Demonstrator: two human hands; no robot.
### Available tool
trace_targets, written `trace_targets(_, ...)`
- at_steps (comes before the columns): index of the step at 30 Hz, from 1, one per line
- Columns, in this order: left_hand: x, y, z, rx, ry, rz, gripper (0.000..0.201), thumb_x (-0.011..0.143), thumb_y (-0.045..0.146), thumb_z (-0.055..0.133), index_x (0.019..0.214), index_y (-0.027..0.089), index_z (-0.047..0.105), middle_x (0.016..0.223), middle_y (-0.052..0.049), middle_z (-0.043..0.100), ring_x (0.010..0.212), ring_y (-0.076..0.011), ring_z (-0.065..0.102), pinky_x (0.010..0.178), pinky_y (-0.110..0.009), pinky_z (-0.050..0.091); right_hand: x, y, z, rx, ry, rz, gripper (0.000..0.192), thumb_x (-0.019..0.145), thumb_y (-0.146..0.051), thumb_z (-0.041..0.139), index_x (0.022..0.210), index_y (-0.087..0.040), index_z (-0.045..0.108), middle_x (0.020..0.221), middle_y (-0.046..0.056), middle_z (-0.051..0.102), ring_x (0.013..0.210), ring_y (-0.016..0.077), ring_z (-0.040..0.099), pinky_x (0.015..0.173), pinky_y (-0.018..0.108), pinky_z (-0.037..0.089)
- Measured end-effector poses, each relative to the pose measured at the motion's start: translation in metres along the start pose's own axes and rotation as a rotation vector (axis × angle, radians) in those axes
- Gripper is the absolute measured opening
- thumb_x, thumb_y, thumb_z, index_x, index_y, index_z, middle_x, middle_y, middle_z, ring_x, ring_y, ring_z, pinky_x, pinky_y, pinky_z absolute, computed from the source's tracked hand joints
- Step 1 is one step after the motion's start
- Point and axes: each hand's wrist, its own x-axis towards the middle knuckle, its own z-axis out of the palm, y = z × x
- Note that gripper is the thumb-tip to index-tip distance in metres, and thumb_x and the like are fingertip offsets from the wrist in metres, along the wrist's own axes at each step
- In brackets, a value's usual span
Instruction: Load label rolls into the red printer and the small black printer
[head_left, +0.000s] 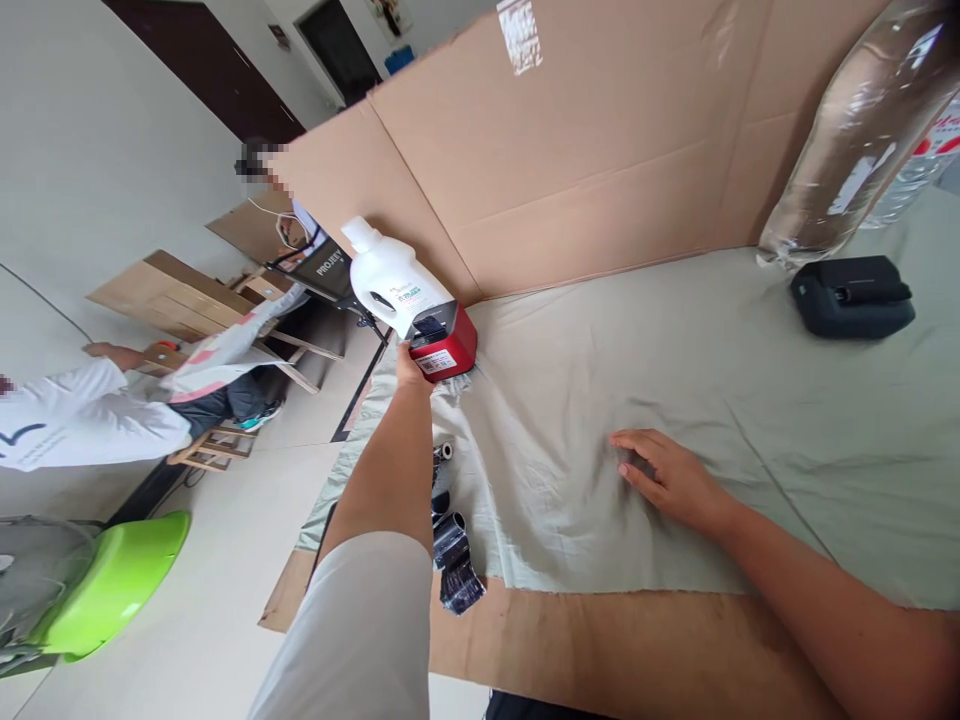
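Note:
At the table's far left, my left hand [412, 368] holds the near left edge of a red box [456, 350] with a dark top and a white label. Most of its fingers are hidden behind the box. A small black object [430, 328] rests on the box's top. Right behind it is a white jug-shaped bottle [397, 275] with a handle and cap, close to the cardboard. My right hand [667, 475] rests over the grey-green cloth [585, 400], thumb and fingers apart and loosely curved, holding nothing.
A tall cardboard panel [600, 150] borders the back. At right are a black case [853, 297], a clear plastic-wrapped bundle [847, 150] and a water bottle [900, 190]. Dark rolls [450, 540] lie beside my left forearm. A person in white [97, 410] sits beyond the table's left edge.

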Motion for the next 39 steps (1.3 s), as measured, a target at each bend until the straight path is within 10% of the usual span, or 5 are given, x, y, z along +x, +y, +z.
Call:
trace_targets(7, -0.051, 0.003, 0.007, 0.334, 0.393, 0.216, 0.020, 0.093, 0.033, 0.051, 0.107, 0.018, 0.052, 0.136, -0.017, 0.048, 0.139, -0.0326, 0.039, 0.116, -0.054, 0.028, 0.002, 0.001, 0.001, 0.006, -0.009, -0.032, 0.028, 0.092, -0.032, 0.051, 0.113, -0.025, 0.069, 0.121, 0.008, 0.071, 0.108, 0.0243, 0.066, 0.069, 0.037, 0.060)
trace_targets(18, -0.274, -0.125, 0.033, -0.084, -0.355, 0.116, 0.016, 0.084, 0.034, 0.050, 0.095, 0.024, 0.053, 0.103, -0.004, 0.058, 0.095, -0.0162, 0.059, 0.084, -0.031, 0.045, -0.009, -0.010, 0.003, 0.135, -0.118, 0.022, 0.021, 0.088, -0.030, 0.057, 0.099, -0.022, 0.073, 0.100, 0.006, 0.075, 0.091, 0.0196, 0.070, 0.082, 0.036, 0.057)
trace_targets(22, -0.278, -0.135, 0.023, -0.084, -0.446, 0.199, 0.019, 0.082, 0.040, 0.053, 0.092, 0.024, 0.054, 0.095, -0.004, 0.057, 0.092, -0.0168, 0.057, 0.082, -0.031, 0.044, 0.000, 0.008, -0.028, 0.037, -0.169, -0.009, 0.024, 0.090, -0.038, 0.054, 0.095, -0.024, 0.073, 0.095, 0.006, 0.075, 0.090, 0.0215, 0.070, 0.084, 0.040, 0.057)
trace_targets(31, -0.271, -0.136, 0.021, 0.019, -0.606, 0.211, 0.013, 0.083, 0.030, 0.057, 0.092, 0.022, 0.059, 0.099, -0.006, 0.061, 0.095, -0.0180, 0.057, 0.094, -0.036, 0.045, 0.076, 0.115, -0.201, -0.726, 0.609, 0.580, 0.077, 0.086, -0.065, 0.052, 0.137, -0.007, 0.054, 0.160, 0.031, 0.020, 0.144, 0.0553, 0.017, 0.103, 0.072, 0.023)
trace_targets(39, -0.273, -0.131, 0.018, 0.015, -0.663, 0.281, 0.020, 0.083, 0.037, 0.063, 0.095, 0.021, 0.061, 0.099, -0.007, 0.060, 0.093, -0.0188, 0.059, 0.090, -0.037, 0.049, 0.063, 0.118, -0.183, -0.662, 0.606, 0.576, 0.082, 0.079, -0.063, 0.061, 0.141, -0.010, 0.050, 0.147, 0.030, 0.037, 0.127, 0.0494, 0.042, 0.098, 0.066, 0.035)
